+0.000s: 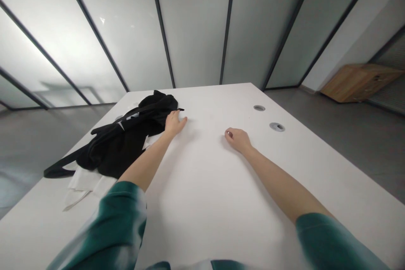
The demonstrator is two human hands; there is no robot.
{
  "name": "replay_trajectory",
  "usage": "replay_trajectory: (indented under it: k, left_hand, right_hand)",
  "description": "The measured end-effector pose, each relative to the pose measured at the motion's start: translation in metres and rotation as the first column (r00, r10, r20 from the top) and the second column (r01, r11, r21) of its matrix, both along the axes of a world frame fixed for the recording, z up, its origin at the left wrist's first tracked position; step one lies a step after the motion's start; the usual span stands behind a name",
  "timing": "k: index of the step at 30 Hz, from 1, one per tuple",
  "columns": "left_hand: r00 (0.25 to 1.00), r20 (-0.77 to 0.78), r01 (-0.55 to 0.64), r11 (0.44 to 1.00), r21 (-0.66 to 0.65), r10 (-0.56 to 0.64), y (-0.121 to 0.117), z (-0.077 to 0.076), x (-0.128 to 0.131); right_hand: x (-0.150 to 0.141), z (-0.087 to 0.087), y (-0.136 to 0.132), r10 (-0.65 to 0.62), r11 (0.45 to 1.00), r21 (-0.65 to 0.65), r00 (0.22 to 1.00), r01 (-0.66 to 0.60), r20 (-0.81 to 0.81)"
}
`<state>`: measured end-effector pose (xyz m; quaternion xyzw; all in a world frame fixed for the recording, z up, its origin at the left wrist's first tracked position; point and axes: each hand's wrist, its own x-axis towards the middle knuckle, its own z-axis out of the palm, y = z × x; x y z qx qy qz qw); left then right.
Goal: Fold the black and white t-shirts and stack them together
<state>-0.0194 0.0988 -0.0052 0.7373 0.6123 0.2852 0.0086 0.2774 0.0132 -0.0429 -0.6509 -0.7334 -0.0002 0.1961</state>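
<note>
A heap of black cloth (122, 145) with a long black strap (65, 164) lies along the left side of the white table (202, 185). White cloth or paper (85, 181) pokes out from under it. At the heap's right end is my left hand (175, 123), its thumb held apart and its fingertips against or just beside the black fabric. Further right, my right hand (238, 139) rests on the bare tabletop with its fingers curled in to the thumb. Nothing shows in that hand.
Two round grey cable grommets, a farther grommet (259, 108) and a nearer grommet (277, 127), sit in the table near its right edge. Frosted glass panels (193, 25) stand behind the table. A wooden cabinet (357, 82) is on the floor at the right.
</note>
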Motion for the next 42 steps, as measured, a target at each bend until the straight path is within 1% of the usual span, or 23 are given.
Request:
replay_trajectory:
  k: [5,8,10,12,14,16,17,18,19,20,21,22,24,25,26,27,28,30,33,35,37,39,42]
  left_hand:
    - [0.943,0.239,0.253,0.966,-0.055,-0.233,-0.029,-0.011,0.060]
    - [0.870,0.396,0.368,0.922,-0.122,-0.294,-0.042,-0.021,0.095]
    - [0.798,0.513,0.460,0.870,-0.178,-0.317,-0.048,-0.025,0.118]
    - [0.714,0.608,0.580,0.779,-0.238,-0.347,-0.054,-0.027,0.139]
    - [0.642,0.639,0.716,0.630,-0.302,-0.423,-0.063,-0.025,0.156]
    - [0.579,0.592,0.813,0.450,-0.370,-0.561,-0.074,-0.019,0.166]
    - [0.549,0.545,0.834,0.377,-0.403,-0.634,-0.079,-0.015,0.167]
    - [0.520,0.491,0.842,0.326,-0.429,-0.699,-0.083,-0.010,0.166]
    - [0.501,0.437,0.842,0.305,-0.444,-0.747,-0.085,-0.004,0.162]
    - [0.506,0.382,0.834,0.326,-0.446,-0.773,-0.085,0.001,0.156]
    - [0.543,0.320,0.813,0.389,-0.433,-0.776,-0.082,0.007,0.148]
    - [0.604,0.250,0.774,0.484,-0.408,-0.757,-0.078,0.012,0.137]
    - [0.781,0.077,0.607,0.726,-0.324,-0.619,-0.064,0.020,0.111]
    - [0.849,-0.011,0.504,0.816,-0.283,-0.528,-0.056,0.022,0.095]
    - [0.898,-0.091,0.396,0.880,-0.262,-0.431,-0.048,0.023,0.079]
    - [0.919,-0.162,0.309,0.913,-0.266,-0.358,-0.040,0.023,0.063]
    - [0.926,-0.226,0.237,0.931,-0.276,-0.303,-0.034,0.021,0.047]
    - [0.919,-0.319,0.133,0.945,-0.300,-0.231,-0.026,0.012,0.019]
    - [0.908,-0.374,0.043,0.932,-0.360,-0.186,-0.024,-0.008,-0.007]
    - [0.912,-0.380,-0.004,0.921,-0.390,-0.156,-0.027,-0.019,-0.013]
    - [0.916,-0.384,-0.051,0.917,-0.395,-0.114,-0.029,-0.023,-0.011]
    - [0.915,-0.392,-0.080,0.911,-0.403,-0.093,-0.032,-0.021,-0.006]
    - [0.904,-0.407,-0.073,0.893,-0.444,-0.129,-0.035,-0.011,0.003]
  right_hand:
    - [0.003,-0.009,0.003,0.038,0.994,0.109,0.994,-0.027,-0.099]
    - [0.005,-0.014,0.007,0.113,0.970,0.236,0.971,-0.061,-0.212]
    - [0.006,-0.017,0.008,0.156,0.949,0.310,0.941,-0.058,-0.301]
    - [0.008,-0.016,0.009,0.164,0.945,0.325,0.897,-0.025,-0.411]
    - [0.011,-0.014,0.009,0.139,0.963,0.270,0.841,0.008,-0.522]
    - [0.016,-0.011,0.009,0.099,0.984,0.178,0.797,0.010,-0.596]
    - [0.019,-0.009,0.010,0.077,0.992,0.129,0.784,0.003,-0.616]
    - [0.022,-0.008,0.010,0.052,0.997,0.079,0.778,-0.004,-0.626]
    - [0.024,-0.006,0.011,0.026,1.000,0.028,0.782,-0.011,-0.623]
    - [0.025,-0.005,0.011,0.000,1.000,-0.019,0.796,-0.014,-0.605]
    - [0.026,-0.003,0.011,-0.023,0.998,-0.062,0.823,-0.015,-0.568]
    - [0.026,-0.002,0.011,-0.036,0.996,-0.093,0.860,-0.013,-0.509]
    - [0.021,0.001,0.008,-0.033,0.995,-0.103,0.948,0.000,-0.318]
    - [0.017,0.003,0.006,-0.017,0.996,-0.085,0.979,0.000,-0.201]
    - [0.012,0.005,0.003,0.003,0.998,-0.060,0.996,-0.008,-0.089]
    - [0.007,0.006,0.000,0.030,0.999,-0.036,1.000,-0.030,0.003]
    - [0.001,0.007,-0.003,0.064,0.998,-0.017,0.996,-0.063,0.070]
    - [-0.011,0.008,-0.008,0.149,0.989,-0.015,0.981,-0.148,0.125]
    - [-0.021,0.007,-0.013,0.209,0.977,-0.064,0.966,-0.202,0.155]
    - [-0.021,0.006,-0.012,0.164,0.983,-0.109,0.971,-0.146,0.175]
    - [-0.014,0.008,-0.009,0.086,0.986,-0.153,0.979,-0.058,0.183]
    - [-0.002,0.011,-0.003,-0.006,0.981,-0.191,0.983,0.042,0.183]
    - [0.023,0.016,0.010,-0.129,0.961,-0.217,0.972,0.171,0.195]
